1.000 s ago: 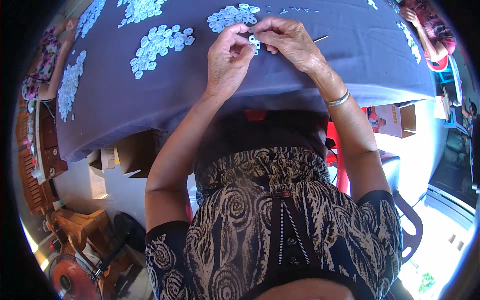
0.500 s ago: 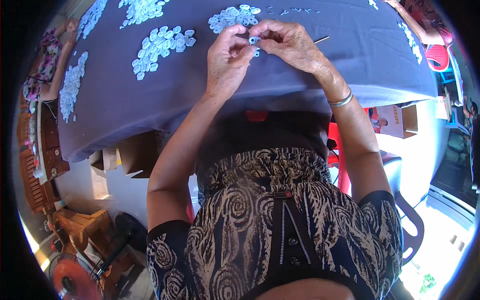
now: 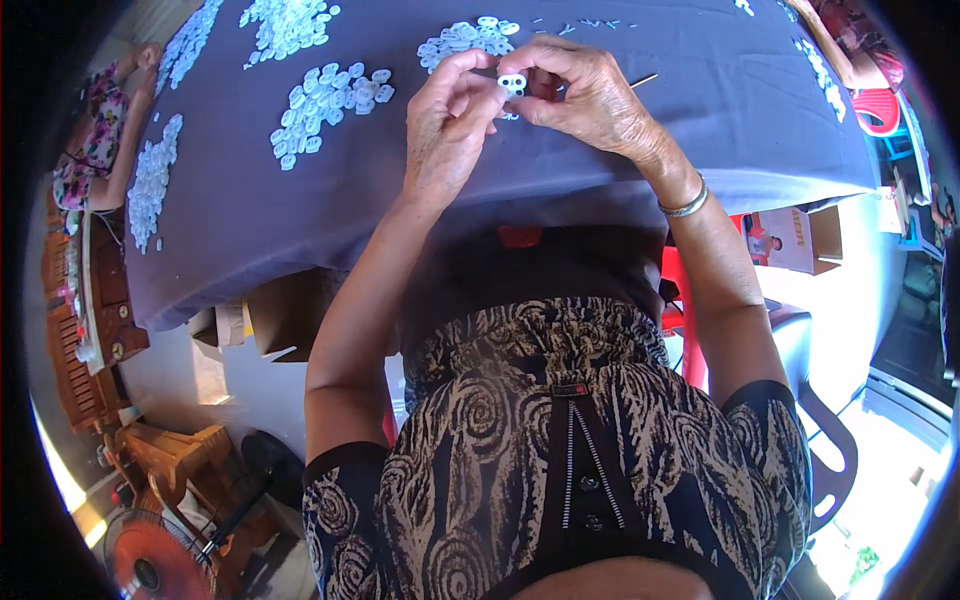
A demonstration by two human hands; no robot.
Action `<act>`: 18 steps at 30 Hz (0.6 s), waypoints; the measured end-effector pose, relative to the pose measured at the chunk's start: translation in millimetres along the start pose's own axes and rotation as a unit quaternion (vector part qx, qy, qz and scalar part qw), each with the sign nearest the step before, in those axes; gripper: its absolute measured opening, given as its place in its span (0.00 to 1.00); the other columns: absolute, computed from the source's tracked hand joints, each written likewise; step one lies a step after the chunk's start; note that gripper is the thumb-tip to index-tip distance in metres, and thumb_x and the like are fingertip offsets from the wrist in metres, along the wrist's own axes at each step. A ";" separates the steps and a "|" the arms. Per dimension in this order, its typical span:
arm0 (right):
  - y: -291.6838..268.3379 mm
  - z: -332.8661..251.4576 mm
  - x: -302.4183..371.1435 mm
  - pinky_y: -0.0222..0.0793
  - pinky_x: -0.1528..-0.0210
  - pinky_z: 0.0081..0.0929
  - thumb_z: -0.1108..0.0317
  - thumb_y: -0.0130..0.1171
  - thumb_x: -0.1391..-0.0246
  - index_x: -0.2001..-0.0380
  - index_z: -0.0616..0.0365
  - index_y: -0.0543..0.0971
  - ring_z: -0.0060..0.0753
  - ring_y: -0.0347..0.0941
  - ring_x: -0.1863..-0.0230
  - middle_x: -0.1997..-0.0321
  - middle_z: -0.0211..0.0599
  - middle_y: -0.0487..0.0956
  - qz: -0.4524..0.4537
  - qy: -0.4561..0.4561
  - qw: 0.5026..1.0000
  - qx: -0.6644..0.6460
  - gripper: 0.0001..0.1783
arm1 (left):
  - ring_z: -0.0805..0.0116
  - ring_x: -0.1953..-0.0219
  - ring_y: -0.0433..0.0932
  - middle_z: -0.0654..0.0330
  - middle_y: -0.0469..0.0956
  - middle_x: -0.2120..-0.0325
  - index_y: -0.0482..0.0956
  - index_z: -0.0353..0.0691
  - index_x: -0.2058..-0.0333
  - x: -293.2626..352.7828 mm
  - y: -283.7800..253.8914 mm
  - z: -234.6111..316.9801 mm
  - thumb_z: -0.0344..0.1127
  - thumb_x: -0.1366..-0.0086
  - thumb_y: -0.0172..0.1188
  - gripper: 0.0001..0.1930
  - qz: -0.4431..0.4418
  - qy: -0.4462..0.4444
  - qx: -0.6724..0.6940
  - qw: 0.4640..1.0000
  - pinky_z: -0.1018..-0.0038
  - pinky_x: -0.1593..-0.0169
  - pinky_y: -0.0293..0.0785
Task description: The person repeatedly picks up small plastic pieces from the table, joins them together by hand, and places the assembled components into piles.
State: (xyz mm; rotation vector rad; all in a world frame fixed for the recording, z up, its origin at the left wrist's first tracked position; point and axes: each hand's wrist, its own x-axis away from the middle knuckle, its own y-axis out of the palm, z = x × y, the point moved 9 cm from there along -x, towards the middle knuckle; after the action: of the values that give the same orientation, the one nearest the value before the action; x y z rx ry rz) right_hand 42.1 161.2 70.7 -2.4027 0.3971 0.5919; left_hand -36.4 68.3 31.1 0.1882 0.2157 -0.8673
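Handwork at a cloth-covered table (image 3: 370, 215): a person's left hand (image 3: 440, 130), fingers curled in, pinches a small white piece (image 3: 512, 81) with holes between thumb and fingertips, while the right hand (image 3: 595, 98) rounds its thumb and forefinger into a loose arch about the piece's right side — whether those tips grip it cannot be told. The piece sits between the hands, just in front of a pile of white pieces (image 3: 465, 42). Careful work here would seem to call for a light pinch at the rim, holes in plain sight, the left hand steady as the right makes small adjustments — too hard a squeeze could flip something so slight. A slim rod (image 3: 644, 80) lies beyond the right hand.
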 end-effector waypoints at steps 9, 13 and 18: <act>2.0 -16.2 0.6 0.70 0.72 0.16 0.79 0.64 0.61 0.61 0.58 0.76 0.19 0.69 0.76 0.66 0.30 0.73 0.006 -0.052 0.997 0.049 0.19 | 0.81 0.73 0.73 0.61 0.77 0.74 0.69 0.34 0.55 -0.5 -1.0 4.6 0.28 0.42 0.61 0.17 0.000 0.000 -0.046 0.999 0.83 0.71 0.69; 3.4 -22.4 0.7 0.73 0.68 0.23 0.72 0.68 0.60 0.57 0.58 0.74 0.26 0.72 0.72 0.63 0.35 0.74 0.014 -0.068 0.993 0.099 0.23 | 0.82 0.73 0.72 0.61 0.77 0.74 0.69 0.33 0.57 -0.2 -1.2 6.7 0.25 0.43 0.61 0.16 0.008 0.014 -0.051 0.999 0.85 0.71 0.69; 10.1 -22.9 3.3 0.73 0.62 0.34 0.64 0.65 0.56 0.55 0.59 0.72 0.45 0.74 0.65 0.60 0.42 0.74 -0.040 -0.080 0.971 0.221 0.24 | 0.84 0.75 0.69 0.61 0.77 0.74 0.69 0.32 0.56 2.0 4.9 12.9 0.24 0.43 0.60 0.16 -0.004 0.001 -0.010 1.000 0.85 0.71 0.67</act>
State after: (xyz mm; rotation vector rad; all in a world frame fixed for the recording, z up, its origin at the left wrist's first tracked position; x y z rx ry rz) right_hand 47.9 138.5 80.1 -1.9222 0.3212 0.5873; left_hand -30.0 66.8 43.3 0.1693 0.2262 -0.8734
